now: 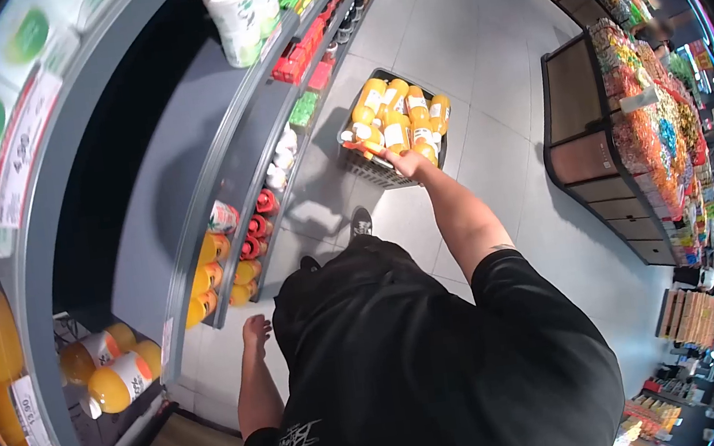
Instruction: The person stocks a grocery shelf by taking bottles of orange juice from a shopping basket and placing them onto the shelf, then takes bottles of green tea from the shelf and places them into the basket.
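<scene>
A dark-rimmed, grey-sided shopping basket (379, 174) stands ahead of me, packed with several bottles of orange juice (397, 132) with white labels. My right hand (403, 162) reaches out to the basket's near rim and its fingers are closed there, next to a thin orange-red strip that may be the handle. The exact grip is partly hidden. Down at my left side, my left hand (256, 332) hangs with its fingers loosely bent and apart, holding nothing. It is nearest to the lower shelf, where large orange bottles (202, 282) stand.
Grey shelving (216, 164) runs along my left, holding white paper rolls (238, 15), red packs (297, 59) and two juice bottles (122, 379) lying down. To the right, a display stand (580, 155) is heaped with colourful packets. Tiled floor (479, 56) lies between.
</scene>
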### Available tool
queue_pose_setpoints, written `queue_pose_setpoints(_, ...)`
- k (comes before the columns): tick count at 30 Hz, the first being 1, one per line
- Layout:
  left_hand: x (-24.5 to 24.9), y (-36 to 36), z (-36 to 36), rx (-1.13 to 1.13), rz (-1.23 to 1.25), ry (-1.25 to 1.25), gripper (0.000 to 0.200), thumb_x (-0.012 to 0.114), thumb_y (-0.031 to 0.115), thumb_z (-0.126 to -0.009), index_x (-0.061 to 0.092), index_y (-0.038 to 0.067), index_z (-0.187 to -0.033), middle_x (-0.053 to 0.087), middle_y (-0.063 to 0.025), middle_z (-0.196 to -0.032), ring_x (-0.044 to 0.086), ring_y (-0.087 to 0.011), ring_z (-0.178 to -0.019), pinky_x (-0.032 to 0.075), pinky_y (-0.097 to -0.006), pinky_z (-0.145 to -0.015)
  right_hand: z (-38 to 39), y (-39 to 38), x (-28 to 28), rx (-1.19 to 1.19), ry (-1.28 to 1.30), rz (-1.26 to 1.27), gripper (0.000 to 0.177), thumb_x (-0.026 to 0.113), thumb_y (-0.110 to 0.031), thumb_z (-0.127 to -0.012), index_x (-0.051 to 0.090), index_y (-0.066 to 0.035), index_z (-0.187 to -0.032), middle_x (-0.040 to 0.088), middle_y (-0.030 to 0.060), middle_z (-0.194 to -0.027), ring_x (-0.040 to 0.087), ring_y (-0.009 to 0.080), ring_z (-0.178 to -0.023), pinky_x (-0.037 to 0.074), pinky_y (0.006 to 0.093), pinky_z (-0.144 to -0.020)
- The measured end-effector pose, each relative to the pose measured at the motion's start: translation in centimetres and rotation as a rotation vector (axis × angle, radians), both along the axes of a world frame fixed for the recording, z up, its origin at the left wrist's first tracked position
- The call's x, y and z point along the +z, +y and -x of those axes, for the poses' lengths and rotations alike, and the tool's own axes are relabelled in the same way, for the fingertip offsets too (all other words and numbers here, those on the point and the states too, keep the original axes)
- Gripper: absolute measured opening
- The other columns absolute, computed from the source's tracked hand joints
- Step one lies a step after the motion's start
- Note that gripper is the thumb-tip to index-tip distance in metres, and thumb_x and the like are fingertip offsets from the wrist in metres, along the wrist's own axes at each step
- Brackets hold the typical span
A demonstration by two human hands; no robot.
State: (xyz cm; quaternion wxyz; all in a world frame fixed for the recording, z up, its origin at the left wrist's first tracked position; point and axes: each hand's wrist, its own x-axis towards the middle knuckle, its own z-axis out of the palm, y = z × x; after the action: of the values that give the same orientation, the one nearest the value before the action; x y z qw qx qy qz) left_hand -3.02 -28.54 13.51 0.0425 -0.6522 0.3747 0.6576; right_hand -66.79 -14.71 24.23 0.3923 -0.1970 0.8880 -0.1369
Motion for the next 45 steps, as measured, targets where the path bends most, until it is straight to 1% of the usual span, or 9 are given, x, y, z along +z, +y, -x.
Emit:
queue_pose_setpoints(7,-6.7,8.6,-13.8,-0.166,-0.162,-0.087,0.035,0.056,0.038,-0.099,0.067,0.006,-0.110,0.069,-0.0052,-0.095,0.067,-0.0204,-0.086,0.053,-0.0370,-0.074,-5.8,0.9,1.4,0.032,0.028,-0.039,0.105,0.038,-0.087,-0.085,0.067,0.005,-0.127,0.065,0.0314,-0.127,0.060,0.0415,-0.127,0.045,0.0432,-0.106)
queue_pose_setpoints(13,-11.0,6.0,-11.1,-0.291,-0.144,0.040,0.035,0.057,0.038,-0.100,0.067,0.006,-0.110,0.069,-0.0052,-0.095,0.066,-0.0194,-0.083,0.053,-0.0359,-0.071,-11.0,1.5,4.3,0.046,0.057,-0.047,0.100,0.039,-0.083,-0.089,0.070,0.008,-0.118,0.069,0.0304,-0.120,0.064,0.0404,-0.120,0.047,0.0440,-0.103)
queue_pose_setpoints(20,-16.0,-4.4,-1.0,-0.108,-0.037,0.441,0.035,0.057,0.038,-0.100,0.067,0.006,-0.110,0.070,-0.0051,-0.095,0.066,-0.0182,-0.078,0.053,-0.0346,-0.068,-10.5,4.1,0.1,-0.251,0.026,-0.001,0.073,0.053,-0.058,-0.092,0.066,0.003,-0.128,0.065,0.0298,-0.130,0.062,0.0392,-0.123,0.046,0.0429,-0.107)
queue_pose_setpoints(26,3.1,-9.8,16.1,-0.323,0.109,0.192,0.025,0.059,0.026,-0.102,0.065,0.005,-0.114,0.069,-0.0040,-0.097,0.062,-0.0108,-0.081,0.050,-0.0253,-0.072,-9.3,7.8,-2.8,-0.246,0.141,-0.254,0.073,0.070,-0.045,-0.084,0.055,0.002,-0.137,0.065,0.0255,-0.130,0.064,0.0381,-0.119,0.050,0.0411,-0.103)
queue_pose_setpoints(33,6.6,-8.8,32.7,-0.527,0.172,0.411,0.022,0.056,0.016,-0.103,0.064,0.002,-0.117,0.069,-0.0020,-0.097,0.059,-0.0085,-0.083,0.048,-0.0240,-0.077,-7.5,10.6,-8.3,-0.199,-0.114,-0.051,0.066,0.079,-0.043,-0.082,0.054,0.000,-0.126,0.069,0.0233,-0.116,0.069,0.0319,-0.111,0.054,0.0393,-0.092)
queue_pose_setpoints(37,7.7,-7.3,41.7,-0.878,0.284,0.258,0.038,0.060,0.026,-0.101,0.060,0.006,-0.132,0.066,-0.0138,-0.118,0.063,-0.0242,-0.107,0.050,-0.0348,-0.094,-4.6,11.4,-5.5,-0.209,-0.528,0.106,0.053,0.073,-0.039,-0.089,0.057,-0.003,-0.125,0.072,0.0204,-0.109,0.070,0.0288,-0.107,0.054,0.0404,-0.093)
queue_pose_setpoints(39,5.7,-6.2,44.8,-1.131,0.490,0.157,0.053,0.064,0.036,-0.098,0.054,0.010,-0.143,0.061,-0.0213,-0.133,0.061,-0.0343,-0.123,0.048,-0.0421,-0.104,-4.8,12.6,-7.4,-0.153,-0.478,0.152,0.046,0.072,-0.039,-0.089,0.062,-0.007,-0.121,0.073,0.0170,-0.111,0.070,0.0292,-0.107,0.054,0.0407,-0.093)
queue_pose_setpoints(42,2.8,-4.7,48.7,-1.257,0.301,-0.026,0.078,0.067,0.050,-0.091,0.038,0.019,-0.156,0.046,-0.0281,-0.149,0.048,-0.0428,-0.138,0.040,-0.0488,-0.114,-5.1,13.5,-7.8,-0.139,-0.404,0.162,0.035,0.069,-0.038,-0.090,0.068,-0.014,-0.115,0.072,0.0147,-0.117,0.068,0.0349,-0.111,0.053,0.0440,-0.095)
queue_pose_setpoints(45,3.4,-3.2,51.9,-1.376,0.409,-0.241,0.077,0.067,0.051,-0.089,0.035,0.013,-0.148,0.061,-0.0272,-0.133,0.060,-0.0425,-0.125,0.048,-0.0512,-0.103,-4.6,13.7,-4.6,-0.132,-0.290,0.111,0.037,0.068,-0.037,-0.089,0.065,-0.015,-0.118,0.070,0.0186,-0.117,0.064,0.0403,-0.113,0.052,0.0475,-0.096)
